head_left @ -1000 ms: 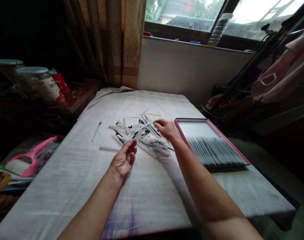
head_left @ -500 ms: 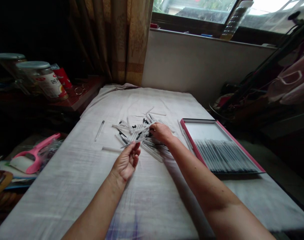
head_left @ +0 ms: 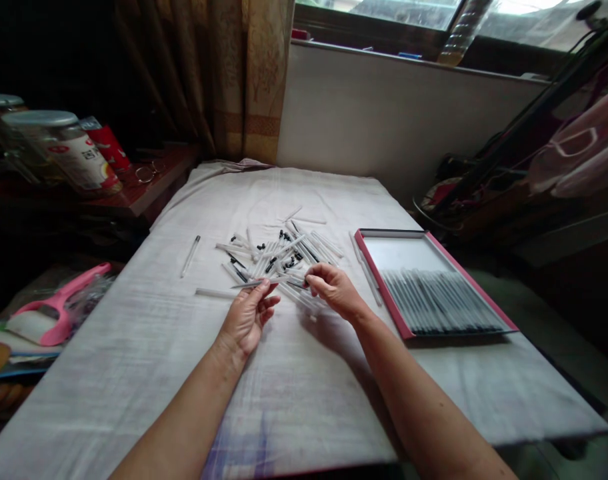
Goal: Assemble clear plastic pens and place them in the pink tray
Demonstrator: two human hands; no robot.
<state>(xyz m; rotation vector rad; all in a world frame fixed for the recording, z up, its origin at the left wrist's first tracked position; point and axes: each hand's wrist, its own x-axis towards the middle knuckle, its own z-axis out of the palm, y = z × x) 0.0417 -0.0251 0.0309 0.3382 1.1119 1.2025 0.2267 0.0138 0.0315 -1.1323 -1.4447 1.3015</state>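
Note:
My left hand (head_left: 247, 319) pinches a slim clear pen (head_left: 271, 281) between thumb and fingers, its pointed end sticking out to the left. My right hand (head_left: 337, 290) is closed at the fingertips on a small black piece that looks like a pen cap (head_left: 306, 283), just right of the pen's back end. Beyond both hands spreads a loose pile of clear pen barrels (head_left: 264, 257) mixed with black caps and dark refills. One capped pen (head_left: 191, 257) lies apart on the left, and a single barrel (head_left: 215, 293) lies beside my left hand.
On the right, a pink-edged box (head_left: 391, 293) holds a row of pens (head_left: 441, 300), with loose barrels (head_left: 367, 270) along its left side. A white cloth (head_left: 304, 400) covers the table. Jars (head_left: 79, 153) stand on a side table at left, above a pink-handled tool (head_left: 59, 307).
My right hand has drawn back from the pile toward me, bringing the small black piece near the pen in my left hand. The view has shifted slightly.

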